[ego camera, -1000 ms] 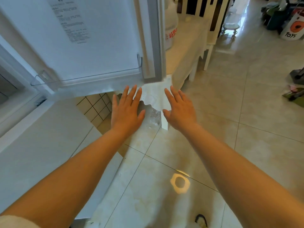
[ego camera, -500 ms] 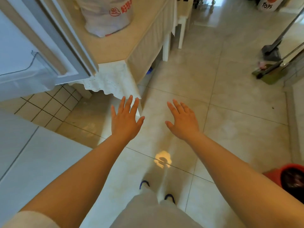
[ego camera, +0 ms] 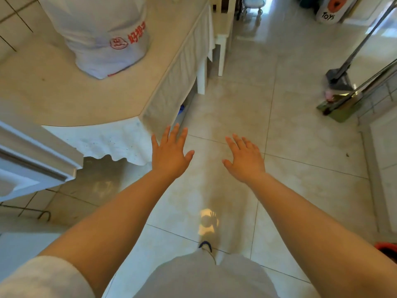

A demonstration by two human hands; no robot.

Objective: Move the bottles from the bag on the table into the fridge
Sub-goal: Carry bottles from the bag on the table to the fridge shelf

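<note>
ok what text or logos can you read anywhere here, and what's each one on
"Toys": black letters on the white bin with an orange mark, on the floor at the far end.
Red characters beside a red round logo: on the white plastic bag standing on the beige table; too blurred to read.
Nothing else carries readable text.

Glossy pale floor tiles (ego camera: pixel 236 108) throw back a bright spot of light, smooth between thin dark grout lines. The beige counter (ego camera: pixel 64 93) looks matt and smooth on top, with a white cloth skirt (ego camera: pixel 178 67) hanging in soft pleats and a scalloped white cloth edge (ego camera: pixel 103 143) at the corner. On it, the white plastic bag with red print (ego camera: pixel 103 35) shows a thin, crinkled, faintly shiny skin. The white fridge door (ego camera: pixel 32 160) looks like smooth moulded plastic. Shiny metal poles (ego camera: pixel 361 46) lean at right.
</note>
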